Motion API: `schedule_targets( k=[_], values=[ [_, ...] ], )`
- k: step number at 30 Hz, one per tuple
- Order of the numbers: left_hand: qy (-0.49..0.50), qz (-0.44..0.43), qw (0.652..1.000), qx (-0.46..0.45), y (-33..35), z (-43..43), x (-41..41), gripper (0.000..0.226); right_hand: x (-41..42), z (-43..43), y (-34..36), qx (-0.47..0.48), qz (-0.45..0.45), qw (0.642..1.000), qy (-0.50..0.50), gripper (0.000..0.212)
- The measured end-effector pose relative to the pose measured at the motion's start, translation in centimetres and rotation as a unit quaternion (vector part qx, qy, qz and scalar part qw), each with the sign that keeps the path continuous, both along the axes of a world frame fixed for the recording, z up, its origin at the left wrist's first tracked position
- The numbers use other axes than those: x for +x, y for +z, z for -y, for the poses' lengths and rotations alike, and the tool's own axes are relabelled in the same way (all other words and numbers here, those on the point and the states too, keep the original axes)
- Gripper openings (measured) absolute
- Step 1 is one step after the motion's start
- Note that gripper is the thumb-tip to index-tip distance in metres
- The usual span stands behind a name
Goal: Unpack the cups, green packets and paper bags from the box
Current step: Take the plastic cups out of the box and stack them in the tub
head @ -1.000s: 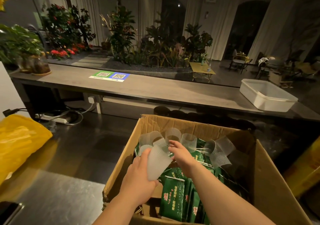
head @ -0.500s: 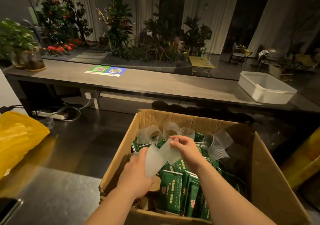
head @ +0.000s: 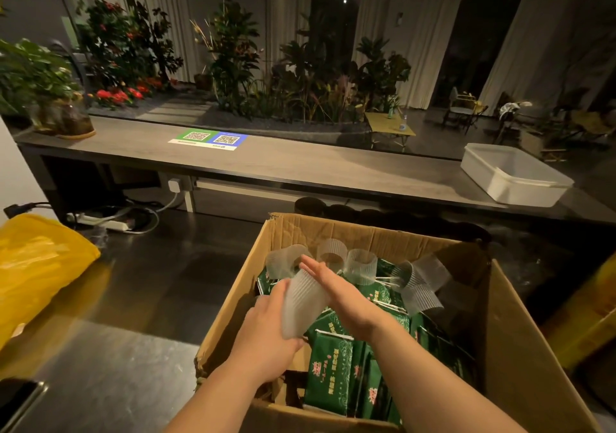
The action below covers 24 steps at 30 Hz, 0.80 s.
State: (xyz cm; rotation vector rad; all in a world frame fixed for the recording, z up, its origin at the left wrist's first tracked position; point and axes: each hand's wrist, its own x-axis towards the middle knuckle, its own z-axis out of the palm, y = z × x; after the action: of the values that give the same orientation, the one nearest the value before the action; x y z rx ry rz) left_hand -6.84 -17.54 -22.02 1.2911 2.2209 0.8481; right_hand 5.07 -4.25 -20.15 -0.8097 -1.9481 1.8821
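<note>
Between our two hands, over the near-left part of the box (head: 366,229), sit the nested cups (head: 301,302), clear and ribbed, looks like a few pushed together. Our left hand (head: 266,342) wraps the lower end, thumb and fingers curled round it, so it takes the weight. Our right hand (head: 340,294) is flat, fingers straight, palm laid on the upper side of the cups. It's not gripping; we judge it's pressing them together so the thin plastic doesn't slide apart.

Just past the right fingertips, loose cups (head: 361,266) lie along the far wall of the box, several on their sides, with more off to the right of that hand. Under both wrists green packets (head: 330,372) stand packed on edge and fill most of the box, so the light cups ride on top.

Paper bags: we can't spot any, maybe buried.

Our guess at the step is gathering cups into one stack before lifting out, which means fewer trips. The task looks early, the box mostly full. Left of the left hand the steel bench (head: 100,382) is the nearest drop spot, with a yellow bag (head: 36,276) farther left. A white tub (head: 513,179) sits well beyond the right hand on the far bench (head: 333,169). One risk: the cups crush easily, so a light squeeze only
</note>
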Motion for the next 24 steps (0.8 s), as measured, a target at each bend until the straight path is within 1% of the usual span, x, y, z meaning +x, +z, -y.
schedule_targets(
  k=[1, 2, 3, 4, 5, 6, 8, 9, 11, 12, 13, 14, 15, 17, 20, 21, 23, 24],
  values=[
    [0.01, -0.003, 1.0, 0.012, 0.1, 0.0, -0.1, 0.103, -0.3, 0.0, 0.0, -0.031, -0.032, 0.999, -0.024, 0.058],
    [0.021, -0.004, 0.999, 0.027, 0.2, 0.1, -0.1, 0.101, -0.6, -0.3, 0.0, -0.065, -0.066, 0.992, -0.085, 0.055],
    [0.033, -0.003, 0.998, 0.045, 0.4, 0.1, -0.1, 0.1, -1.1, -0.7, -0.1, -0.09, -0.078, 0.98, -0.161, 0.046],
    [0.05, -0.002, 0.997, 0.065, 0.6, 0.2, -0.1, 0.099, -1.7, -1.1, -0.2, -0.082, -0.05, 0.967, -0.235, 0.036],
    [0.071, 0.001, 0.994, 0.083, 0.8, 0.2, -0.1, 0.1, -2.1, -1.5, -0.5, -0.047, 0.012, 0.96, -0.276, 0.026],
    [0.094, 0.008, 0.99, 0.101, 1.0, 0.2, -0.1, 0.1, -2.4, -1.8, -1.0, -0.015, 0.088, 0.958, -0.272, 0.02],
    [0.135, 0.029, 0.982, 0.131, 1.1, 0.2, -0.2, 0.099, -3.2, -1.3, -1.8, 0.008, 0.199, 0.967, -0.162, 0.016],
    [0.152, 0.036, 0.978, 0.139, 1.2, 0.2, -0.3, 0.099, -3.6, -0.8, -2.3, -0.003, 0.225, 0.969, -0.101, 0.022],
    [0.173, 0.045, 0.974, 0.143, 1.1, 0.3, -0.4, 0.098, -4.4, 0.3, -2.8, -0.044, 0.209, 0.977, -0.02, 0.042],
    [0.173, 0.047, 0.974, 0.141, 1.0, 0.2, -0.3, 0.099, -4.9, 0.8, -3.1, -0.049, 0.193, 0.98, 0.015, 0.042],
    [0.171, 0.046, 0.974, 0.138, 1.1, 0.2, -0.3, 0.099, -5.4, 1.2, -3.4, -0.04, 0.19, 0.98, 0.043, 0.037],
    [0.168, 0.042, 0.976, 0.134, 1.1, 0.2, -0.2, 0.099, -5.8, 1.6, -3.6, -0.04, 0.194, 0.979, 0.054, 0.033],
    [0.168, 0.037, 0.976, 0.13, 1.1, 0.2, -0.1, 0.099, -6.0, 1.7, -4.0, -0.059, 0.19, 0.979, 0.042, 0.031],
    [0.178, 0.038, 0.974, 0.133, 1.1, 0.2, -0.1, 0.099, -6.5, 1.8, -4.5, -0.111, 0.168, 0.979, -0.025, 0.026],
    [0.173, 0.042, 0.975, 0.131, 1.0, 0.2, -0.3, 0.098, -6.3, 1.0, -4.7, -0.126, 0.134, 0.966, -0.183, 0.012],
    [0.162, 0.04, 0.979, 0.119, 0.9, 0.2, -0.4, 0.098, -5.9, 0.5, -4.3, -0.142, 0.117, 0.955, -0.233, 0.017],
    [0.138, 0.036, 0.985, 0.095, 0.8, 0.2, -0.5, 0.097, -4.6, -0.5, -3.4, -0.18, 0.091, 0.932, -0.3, 0.048],
    [0.126, 0.033, 0.988, 0.083, 0.7, 0.2, -0.6, 0.097, -3.7, -1.0, -2.9, -0.178, 0.089, 0.924, -0.326, 0.059]
  ],
)
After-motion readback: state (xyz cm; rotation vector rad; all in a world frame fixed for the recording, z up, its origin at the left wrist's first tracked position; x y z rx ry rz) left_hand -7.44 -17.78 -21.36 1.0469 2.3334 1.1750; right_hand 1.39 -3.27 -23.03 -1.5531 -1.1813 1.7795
